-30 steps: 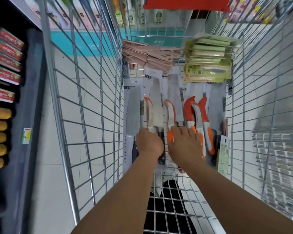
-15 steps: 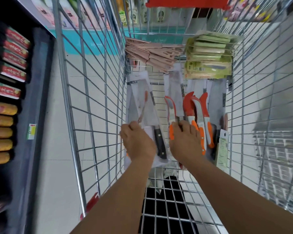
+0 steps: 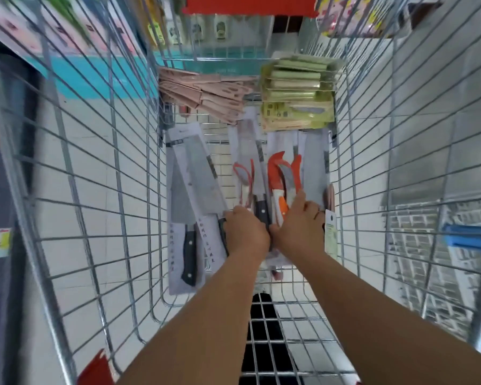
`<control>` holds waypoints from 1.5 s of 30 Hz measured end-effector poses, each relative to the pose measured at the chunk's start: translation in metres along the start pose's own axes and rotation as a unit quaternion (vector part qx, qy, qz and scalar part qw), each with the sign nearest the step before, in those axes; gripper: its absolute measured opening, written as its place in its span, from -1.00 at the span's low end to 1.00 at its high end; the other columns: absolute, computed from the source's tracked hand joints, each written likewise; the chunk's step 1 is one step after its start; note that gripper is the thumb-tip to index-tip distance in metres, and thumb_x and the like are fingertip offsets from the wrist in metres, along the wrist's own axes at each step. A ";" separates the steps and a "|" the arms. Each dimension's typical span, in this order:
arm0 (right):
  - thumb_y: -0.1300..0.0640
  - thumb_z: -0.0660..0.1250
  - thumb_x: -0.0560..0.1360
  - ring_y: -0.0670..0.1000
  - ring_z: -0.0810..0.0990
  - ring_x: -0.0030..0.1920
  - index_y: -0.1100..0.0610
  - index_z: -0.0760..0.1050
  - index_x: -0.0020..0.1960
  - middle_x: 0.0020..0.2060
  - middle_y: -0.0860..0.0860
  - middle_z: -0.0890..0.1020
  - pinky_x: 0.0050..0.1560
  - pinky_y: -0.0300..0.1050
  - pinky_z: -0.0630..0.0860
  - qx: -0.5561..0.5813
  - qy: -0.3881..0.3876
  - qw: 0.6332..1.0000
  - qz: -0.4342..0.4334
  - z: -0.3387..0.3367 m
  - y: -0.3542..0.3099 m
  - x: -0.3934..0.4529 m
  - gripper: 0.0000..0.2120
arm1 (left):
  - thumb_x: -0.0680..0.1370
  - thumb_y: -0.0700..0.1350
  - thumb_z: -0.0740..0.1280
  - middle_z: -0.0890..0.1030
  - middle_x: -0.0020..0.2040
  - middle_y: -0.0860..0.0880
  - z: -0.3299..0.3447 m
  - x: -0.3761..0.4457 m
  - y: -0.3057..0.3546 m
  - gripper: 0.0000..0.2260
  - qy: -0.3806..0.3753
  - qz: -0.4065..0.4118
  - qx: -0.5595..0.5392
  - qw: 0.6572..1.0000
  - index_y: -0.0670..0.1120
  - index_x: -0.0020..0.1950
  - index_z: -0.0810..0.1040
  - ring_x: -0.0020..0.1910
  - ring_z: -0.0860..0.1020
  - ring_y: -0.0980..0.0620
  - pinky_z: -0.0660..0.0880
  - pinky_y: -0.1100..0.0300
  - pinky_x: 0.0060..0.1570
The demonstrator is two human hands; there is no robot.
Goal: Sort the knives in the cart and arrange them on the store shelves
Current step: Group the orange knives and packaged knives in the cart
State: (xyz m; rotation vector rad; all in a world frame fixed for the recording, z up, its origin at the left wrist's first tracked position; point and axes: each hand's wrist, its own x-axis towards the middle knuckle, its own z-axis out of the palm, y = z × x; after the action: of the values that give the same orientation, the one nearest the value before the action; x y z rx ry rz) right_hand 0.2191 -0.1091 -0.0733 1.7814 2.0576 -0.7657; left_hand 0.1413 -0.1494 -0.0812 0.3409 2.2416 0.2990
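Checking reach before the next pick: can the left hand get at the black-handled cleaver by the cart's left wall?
Probably yes. The cleaver lies on top, nothing over its handle, just left of the left hand. That hand looks busy among the middle knives, so it would have to let go first.

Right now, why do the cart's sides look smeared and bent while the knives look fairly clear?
Head view: motion blur streaks the cart's wire walls and side shelves; the wide lens bows the wires outward; the cleavers and both hands, left and right, at centre, stay sharper.
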 end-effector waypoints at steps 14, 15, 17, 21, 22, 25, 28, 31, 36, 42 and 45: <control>0.23 0.29 0.50 0.26 0.42 0.18 0.26 0.03 0.47 0.26 0.27 0.32 0.13 0.05 0.41 0.073 0.050 0.995 -0.049 -0.011 -0.006 0.002 -0.34 | 0.51 -0.21 0.29 0.53 -0.10 -0.12 -0.015 -0.008 0.010 -0.75 -0.014 0.065 -0.093 0.993 -0.18 0.14 0.32 -0.16 0.50 -0.12 0.46 0.07 -0.19; 0.20 0.28 0.53 0.27 0.39 0.23 0.25 0.03 0.48 0.28 0.27 0.30 0.17 0.06 0.40 0.086 0.062 0.994 -0.035 -0.017 -0.004 0.004 -0.37 | 0.53 -0.16 0.29 0.50 -0.16 -0.08 -0.015 -0.012 0.015 -0.76 -0.040 0.074 -0.112 0.990 -0.16 0.13 0.31 -0.22 0.49 -0.09 0.42 0.11 -0.23; 0.21 0.26 0.54 0.28 0.32 0.32 0.22 0.02 0.48 0.34 0.27 0.25 0.20 0.09 0.38 0.103 0.061 0.993 -0.006 -0.027 0.000 0.008 -0.39 | 0.54 -0.10 0.30 0.50 -0.16 -0.08 -0.012 -0.016 0.026 -0.75 -0.096 0.072 -0.142 0.983 -0.13 0.12 0.28 -0.21 0.51 -0.09 0.41 0.14 -0.26; 0.21 0.24 0.53 0.23 0.25 0.41 0.16 -0.01 0.51 0.43 0.23 0.18 0.23 0.08 0.39 0.110 0.047 0.993 0.007 -0.032 0.008 0.013 -0.35 | 0.50 -0.17 0.30 0.53 -0.25 -0.04 0.001 -0.012 0.039 -0.90 -0.133 0.120 -0.154 0.972 -0.11 0.00 0.45 -0.21 0.53 -0.09 0.41 0.20 -0.35; 0.19 0.24 0.54 0.22 0.21 0.44 0.17 -0.03 0.52 0.45 0.23 0.15 0.28 0.07 0.35 0.107 0.033 0.994 0.002 -0.032 0.009 0.012 -0.35 | 0.48 -0.14 0.28 0.56 -0.22 -0.07 0.003 -0.011 0.039 -0.87 -0.135 0.140 -0.148 0.970 -0.11 0.01 0.50 -0.19 0.57 -0.11 0.49 0.18 -0.29; 0.09 0.23 0.56 0.19 0.11 0.48 0.24 -0.01 0.52 0.45 0.25 0.17 0.42 0.03 0.17 0.086 0.009 0.996 -0.034 -0.030 0.015 0.006 -0.35 | 0.37 0.02 0.18 0.58 -0.04 -0.16 0.006 -0.008 0.032 -0.67 -0.144 0.180 -0.102 0.968 -0.09 0.06 0.50 -0.07 0.58 -0.17 0.58 -0.02 -0.08; 0.10 0.23 0.52 0.20 0.22 0.42 0.24 0.15 0.46 0.39 0.20 0.29 0.41 0.03 0.18 0.067 0.069 0.994 -0.048 -0.027 0.022 -0.007 -0.43 | 0.30 0.09 0.08 0.57 0.04 -0.16 -0.003 -0.014 0.031 -0.52 -0.158 0.210 -0.062 0.963 -0.08 0.10 0.51 0.01 0.55 -0.17 0.54 -0.03 0.04; 0.17 0.29 0.48 0.19 0.20 0.41 0.21 0.01 0.51 0.43 0.19 0.21 0.42 0.01 0.14 0.053 0.050 0.996 0.045 -0.025 0.032 -0.019 -0.30 | 0.41 -0.02 0.08 0.56 0.08 -0.17 -0.010 -0.015 0.027 -0.59 -0.147 0.214 -0.002 0.966 -0.02 0.18 0.52 0.03 0.54 -0.19 0.51 -0.05 0.11; 0.21 0.25 0.54 0.24 0.38 0.32 0.23 0.05 0.48 0.36 0.21 0.32 0.25 0.05 0.37 0.032 -0.040 0.988 0.147 -0.016 0.041 -0.027 -0.40 | 0.44 -0.04 0.16 0.57 0.03 -0.14 -0.005 -0.014 0.005 -0.66 -0.159 0.198 -0.016 0.967 0.10 0.19 0.51 -0.05 0.57 -0.17 0.57 -0.05 -0.01; 0.31 0.12 0.57 0.18 0.54 0.18 0.25 0.27 0.34 0.20 0.16 0.53 0.05 -0.02 0.46 -0.003 0.006 0.989 0.147 -0.037 0.036 -0.031 -0.66 | 0.51 -0.24 0.22 0.57 0.06 -0.15 -0.001 -0.018 -0.009 -0.68 -0.180 0.194 -0.064 0.962 -0.03 0.23 0.51 -0.05 0.58 -0.13 0.57 0.05 -0.10; 0.28 0.15 0.56 0.14 0.56 -0.04 0.17 0.36 0.19 0.00 0.10 0.60 -0.16 -0.11 0.37 0.064 0.065 0.988 0.122 -0.052 0.029 -0.039 -0.78 | 0.52 -0.11 0.24 0.54 0.10 -0.14 -0.003 -0.026 -0.007 -0.71 -0.122 0.181 -0.064 0.974 -0.05 0.24 0.51 0.00 0.57 -0.13 0.55 -0.04 0.06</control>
State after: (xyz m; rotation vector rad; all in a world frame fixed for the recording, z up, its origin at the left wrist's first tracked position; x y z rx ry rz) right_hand 0.2595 -0.1083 -0.0154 2.1574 1.8548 -0.7407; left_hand 0.1545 -0.1653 -0.0636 0.6815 1.9013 0.5612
